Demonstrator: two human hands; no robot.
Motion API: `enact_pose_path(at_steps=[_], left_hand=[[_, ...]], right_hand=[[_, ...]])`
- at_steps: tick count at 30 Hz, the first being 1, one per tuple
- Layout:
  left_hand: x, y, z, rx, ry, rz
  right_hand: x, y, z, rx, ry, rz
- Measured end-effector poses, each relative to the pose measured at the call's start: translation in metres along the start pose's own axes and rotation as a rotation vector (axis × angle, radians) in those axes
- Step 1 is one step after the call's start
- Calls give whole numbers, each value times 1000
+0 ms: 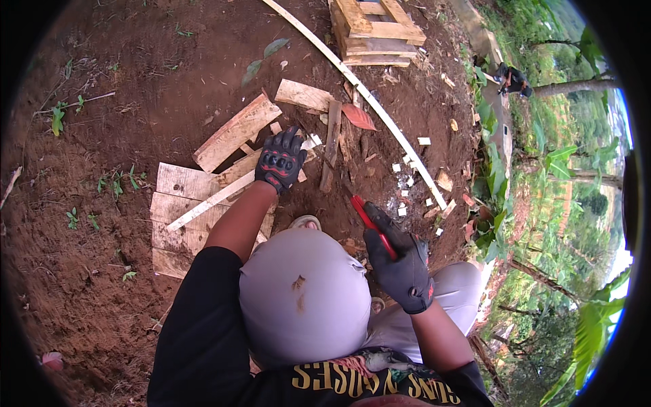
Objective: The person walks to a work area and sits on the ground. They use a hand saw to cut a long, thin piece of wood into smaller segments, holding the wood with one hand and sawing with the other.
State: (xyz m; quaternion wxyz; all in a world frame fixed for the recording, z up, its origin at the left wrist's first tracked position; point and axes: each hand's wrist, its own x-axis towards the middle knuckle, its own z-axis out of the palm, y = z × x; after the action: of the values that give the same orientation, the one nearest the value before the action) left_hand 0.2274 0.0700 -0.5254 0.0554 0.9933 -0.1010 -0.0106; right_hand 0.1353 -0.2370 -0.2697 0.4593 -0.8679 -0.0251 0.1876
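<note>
My left hand, in a black and red glove, is closed over a thin pale wooden strip. The strip runs down-left across the boards, and its pale end pokes out beyond the fingers. My right hand, in a dark glove, is wrapped round the red handle of a hand saw. The saw's narrow dark blade points up-left toward the strip's end; I cannot tell whether it touches. Under the left hand lie rough planks, and a short weathered board is beside the strip's end.
A long pale strip lies on brown soil to the right. Small cut wood blocks are scattered near its lower end. Stacked wooden frames stand at the far side. Wide boards lie at the left. Plants and a low ledge border the right.
</note>
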Motion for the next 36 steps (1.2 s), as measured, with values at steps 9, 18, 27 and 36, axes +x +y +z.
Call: enact_pose_path(at_steps=[9,18,27,36], left_hand=[[-4,3,1,66,-43,-8],[0,5,0,61,11,8],[3,5,0,63,22,23],[3,9,-4,15,-2,8]], right_hand=[[7,-13,4,5,-47,-72],[-2,1,1,61,39,-13],[26,17,14,41,117,-62],[33,6,21,22,11,50]])
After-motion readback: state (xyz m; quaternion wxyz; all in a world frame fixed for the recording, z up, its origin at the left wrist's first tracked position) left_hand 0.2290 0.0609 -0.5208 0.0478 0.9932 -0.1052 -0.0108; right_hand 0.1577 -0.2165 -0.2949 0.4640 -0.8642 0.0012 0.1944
